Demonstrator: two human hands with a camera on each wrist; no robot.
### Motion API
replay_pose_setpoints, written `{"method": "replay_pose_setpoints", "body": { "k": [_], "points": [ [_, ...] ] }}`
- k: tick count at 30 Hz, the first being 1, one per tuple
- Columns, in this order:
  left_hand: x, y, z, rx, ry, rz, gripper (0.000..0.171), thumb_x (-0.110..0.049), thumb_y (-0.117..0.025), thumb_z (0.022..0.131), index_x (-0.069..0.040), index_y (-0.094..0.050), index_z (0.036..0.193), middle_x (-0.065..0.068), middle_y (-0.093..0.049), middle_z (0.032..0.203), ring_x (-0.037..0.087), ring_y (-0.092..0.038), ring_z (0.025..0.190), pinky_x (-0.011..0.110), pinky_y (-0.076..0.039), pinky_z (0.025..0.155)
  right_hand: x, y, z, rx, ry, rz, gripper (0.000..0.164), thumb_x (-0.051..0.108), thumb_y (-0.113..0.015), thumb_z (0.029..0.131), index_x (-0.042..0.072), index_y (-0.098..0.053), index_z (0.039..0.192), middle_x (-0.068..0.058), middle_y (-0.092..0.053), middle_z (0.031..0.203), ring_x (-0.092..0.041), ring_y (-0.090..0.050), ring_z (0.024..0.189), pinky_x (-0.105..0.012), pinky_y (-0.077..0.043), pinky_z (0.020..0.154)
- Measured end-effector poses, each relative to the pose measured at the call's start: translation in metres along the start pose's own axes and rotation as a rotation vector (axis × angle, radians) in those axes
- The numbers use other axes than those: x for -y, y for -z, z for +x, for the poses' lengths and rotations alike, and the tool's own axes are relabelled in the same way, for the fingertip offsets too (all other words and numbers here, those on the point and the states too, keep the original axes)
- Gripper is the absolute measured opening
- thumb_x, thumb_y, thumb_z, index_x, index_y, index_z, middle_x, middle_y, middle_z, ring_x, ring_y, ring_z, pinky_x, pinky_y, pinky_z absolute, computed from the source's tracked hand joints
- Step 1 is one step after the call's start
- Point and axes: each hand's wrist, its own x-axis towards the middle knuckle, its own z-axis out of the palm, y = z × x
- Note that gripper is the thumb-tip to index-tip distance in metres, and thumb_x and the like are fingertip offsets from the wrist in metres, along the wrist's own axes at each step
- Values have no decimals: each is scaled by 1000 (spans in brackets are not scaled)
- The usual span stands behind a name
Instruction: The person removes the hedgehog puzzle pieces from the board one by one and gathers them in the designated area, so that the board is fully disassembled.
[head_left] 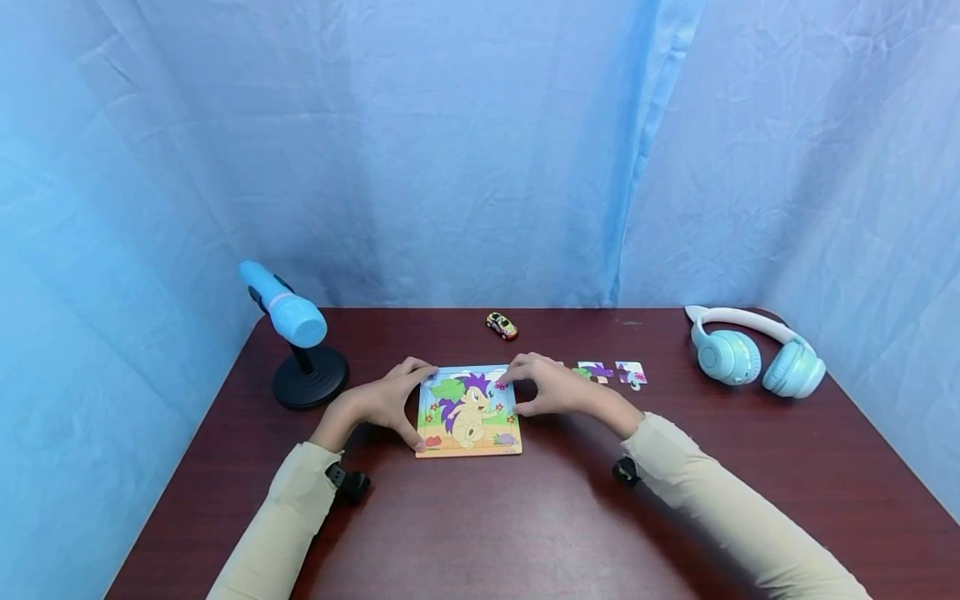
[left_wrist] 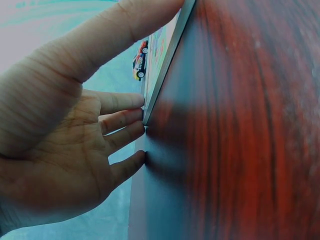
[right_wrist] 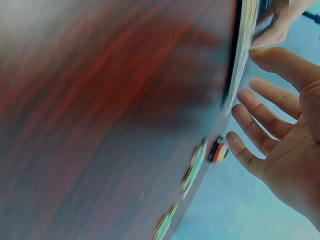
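Two bare hands frame a square puzzle [head_left: 471,417] on a dark red counter [head_left: 480,533], its picture a purple-haired hedgehog beside a green leaf, with red flowers and blue sky; the puzzle lies flat, picture side up, between the hands. The left hand [head_left: 384,402] spans the puzzle's left side, thumb at the near corner, forefinger at the far one; its fingers are extended and touch the edge, unclenched, the little finger spread apart from the others in the left wrist view; the right hand [head_left: 553,387] arches at the right side, thumb at the edge, forefinger at the far right corner, its other fingers loosely bent and released. Just beyond the right hand lie loose pieces [head_left: 628,368], some partly hidden behind it; near the counter's back edge sits a toy car [head_left: 502,326]; at left, a blue mic [head_left: 297,322] tilts on a round black stand [head_left: 311,379]; at far right rest white and mint headphones [head_left: 729,357]. Pale sleeves [head_left: 288,508] cover both forearms, a small black device [head_left: 352,485] at each wrist; light blue cloth [head_left: 450,167] hangs behind the counter and along both sides.
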Motion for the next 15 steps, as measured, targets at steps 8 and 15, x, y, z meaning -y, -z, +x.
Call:
{"method": "replay_pose_setpoints", "body": {
  "k": [8,15],
  "points": [
    [0,0,1,7,15,10,120,-38,-96,67,-5,-28,160,15,-28,156,33,-32,142,53,-40,116,19,-10,10,38,59,17,42,22,-78,89,8,-71,128,-11,-65,128,-28,-57,120,-47,-51,102],
    [0,1,1,15,7,12,119,-38,-95,68,-5,-27,160,15,-28,156,34,-32,142,54,-39,116,28,-16,18,61,53,3,40,22,-79,88,10,-73,126,-10,-65,125,-25,-59,115,-43,-54,96]
  ]
}}
